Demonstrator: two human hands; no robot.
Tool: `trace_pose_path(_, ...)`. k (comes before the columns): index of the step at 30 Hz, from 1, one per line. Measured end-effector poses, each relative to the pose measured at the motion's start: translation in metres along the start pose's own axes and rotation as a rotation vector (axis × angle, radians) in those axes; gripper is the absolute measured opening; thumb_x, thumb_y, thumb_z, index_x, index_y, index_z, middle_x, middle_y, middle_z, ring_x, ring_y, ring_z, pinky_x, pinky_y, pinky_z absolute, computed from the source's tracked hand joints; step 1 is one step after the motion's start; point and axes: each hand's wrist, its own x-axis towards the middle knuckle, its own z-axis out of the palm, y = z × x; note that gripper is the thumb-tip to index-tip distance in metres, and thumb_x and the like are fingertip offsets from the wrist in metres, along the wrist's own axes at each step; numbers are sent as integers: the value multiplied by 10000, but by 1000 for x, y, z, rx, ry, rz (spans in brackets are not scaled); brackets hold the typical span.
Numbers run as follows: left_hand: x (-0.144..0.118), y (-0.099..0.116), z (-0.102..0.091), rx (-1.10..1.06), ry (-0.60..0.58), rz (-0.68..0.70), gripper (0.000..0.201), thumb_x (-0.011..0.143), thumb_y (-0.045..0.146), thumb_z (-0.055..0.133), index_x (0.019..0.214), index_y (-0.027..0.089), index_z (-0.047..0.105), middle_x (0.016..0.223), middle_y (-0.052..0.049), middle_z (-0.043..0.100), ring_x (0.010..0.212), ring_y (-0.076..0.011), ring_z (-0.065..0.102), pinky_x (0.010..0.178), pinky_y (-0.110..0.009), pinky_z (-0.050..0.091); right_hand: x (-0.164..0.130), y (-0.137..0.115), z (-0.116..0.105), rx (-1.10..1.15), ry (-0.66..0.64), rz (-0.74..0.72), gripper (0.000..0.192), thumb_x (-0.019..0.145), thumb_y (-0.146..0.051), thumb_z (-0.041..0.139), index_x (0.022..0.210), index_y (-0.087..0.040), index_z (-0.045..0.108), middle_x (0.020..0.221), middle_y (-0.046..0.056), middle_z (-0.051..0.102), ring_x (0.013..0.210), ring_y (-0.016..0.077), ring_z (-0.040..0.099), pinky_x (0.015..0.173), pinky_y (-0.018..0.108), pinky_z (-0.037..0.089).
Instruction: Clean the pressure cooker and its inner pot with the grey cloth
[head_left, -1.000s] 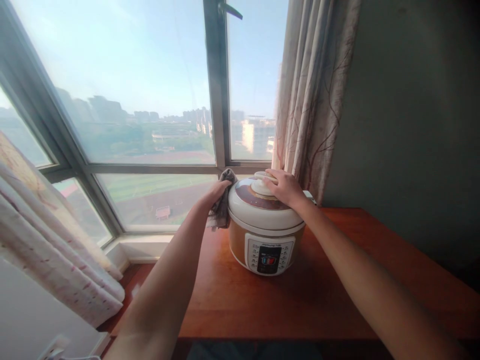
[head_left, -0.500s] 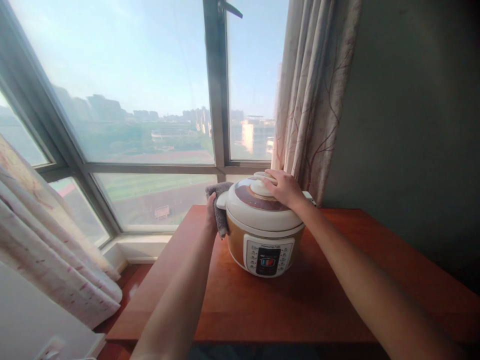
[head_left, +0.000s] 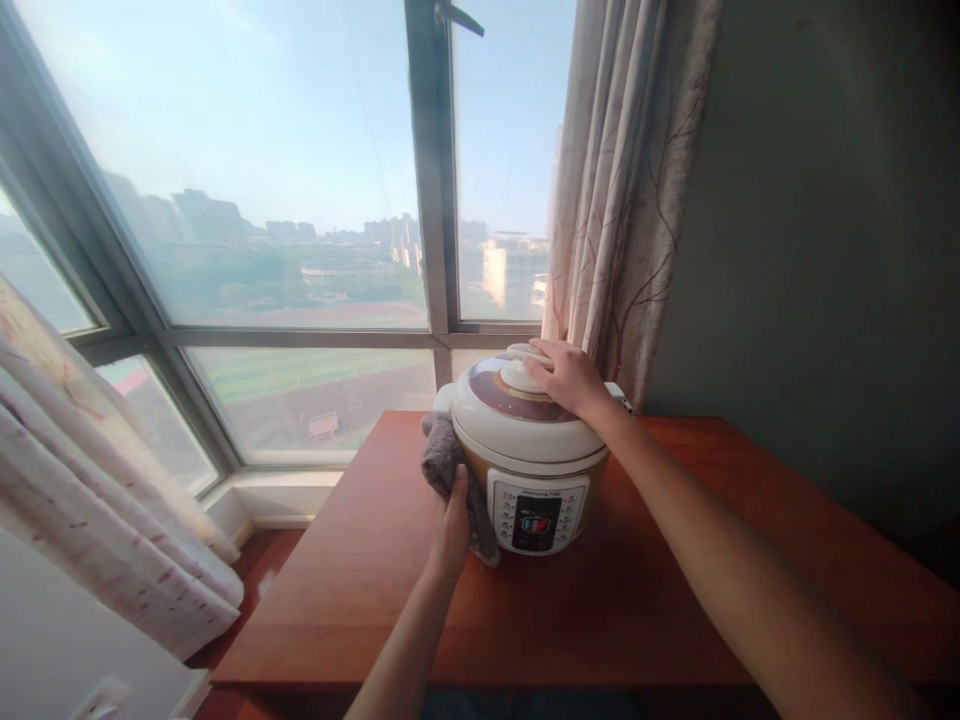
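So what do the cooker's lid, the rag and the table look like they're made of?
Cooker lid: looks like glossy cream plastic with a brown centre; it is smooth and moulded, though enamelled metal can't be ruled out.
Rag: soft grey cloth, bunched in folds under the left hand.
Table: reddish-brown wood or wood veneer with a smooth, faintly shiny finish.
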Motion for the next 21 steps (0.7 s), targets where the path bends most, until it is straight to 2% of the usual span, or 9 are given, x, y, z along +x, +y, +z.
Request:
trace_pose_path(3, -34, 2, 8, 61, 83, 169, 669, 922, 582, 442, 1504, 255, 393, 1477, -89, 511, 1462, -305, 321, 1185, -467, 315, 0, -1, -1, 3, -4, 5, 429, 933, -392, 495, 1267, -168, 646, 1261, 114, 671, 1179, 263, 606, 1034, 368, 443)
trace_pose_path(5, -45, 10, 14, 127, 96, 362, 628, 937, 520, 444, 1523, 313, 355, 1581, -56, 361, 1511, -286, 186, 1224, -465, 211, -1, -1, -1, -4, -7, 8, 431, 932, -389, 498, 1272, -167, 642, 1261, 115, 670, 1170, 263, 611, 1023, 367, 449)
trace_pose_path(8, -42, 29, 20, 264, 72, 649, 629, 913, 440, 493, 1520, 343, 362, 1655, -15, 161, 1520, -330, 110, 1222, -523, 149, -1, -2, -2, -13, -8, 8, 429, 930, -384, 502, 1265, -159, 647, 1251, 115, 675, 1154, 259, 620, 1012, 358, 454)
trace_pose_path(11, -20, 55, 19, 412, 48, 806, 667, 842, 395, 566, 1490, 316, 429, 1649, -17, 183, 1504, -383, 130, 1202, -572, 154, -1, -4, -3, -13, -12, 5, 421, 931, -382, 503, 1261, -166, 650, 1245, 102, 679, 1150, 244, 622, 1013, 340, 451)
trace_pose_path(15, 26, 96, 15, 502, -1, 784, 597, 788, 309, 591, 1384, 307, 564, 1522, -26, 448, 1452, -348, 281, 1196, -531, 213, -1, -5, -4, -26, -15, 19, 418, 930, -373, 506, 1263, -164, 647, 1243, 107, 680, 1147, 246, 622, 1000, 335, 457)
trace_pose_path(19, 85, 124, 10, 520, -237, 702, 451, 764, 306, 581, 1188, 215, 701, 1313, -67, 638, 1275, -318, 505, 1152, -466, 316, -1, -5, -4, -23, -22, 29, 422, 929, -381, 513, 1273, -172, 640, 1255, 105, 673, 1162, 247, 616, 1004, 335, 455)
trace_pose_path(21, 113, 128, 7, 429, -345, 588, 426, 771, 340, 552, 1128, 176, 716, 1204, -74, 689, 1158, -305, 581, 1062, -428, 417, -1, -4, -4, -24, -24, 36, 413, 927, -387, 520, 1268, -189, 642, 1259, 96, 672, 1168, 244, 613, 1006, 334, 453)
